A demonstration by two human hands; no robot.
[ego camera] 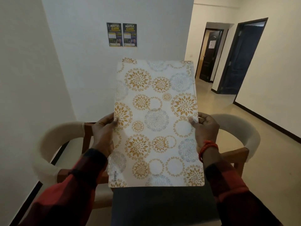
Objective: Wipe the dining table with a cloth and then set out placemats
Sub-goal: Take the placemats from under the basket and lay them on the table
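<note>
A stack of white placemats (156, 121) printed with gold and grey flower circles is held up in front of me, long side running away from me. My left hand (104, 134) grips the stack's left edge with the thumb on top. My right hand (206, 129), with a red thread at the wrist, grips the right edge the same way. Extra mat edges peek out at the far right corner. A dark surface (162, 206) lies just below the stack's near edge. No cloth is in view.
A chair with a cream curved back (48, 144) stands at the left and another (241, 128) at the right. A white wall with two posters (121, 34) faces me. A corridor with dark doors (241, 59) opens at the right.
</note>
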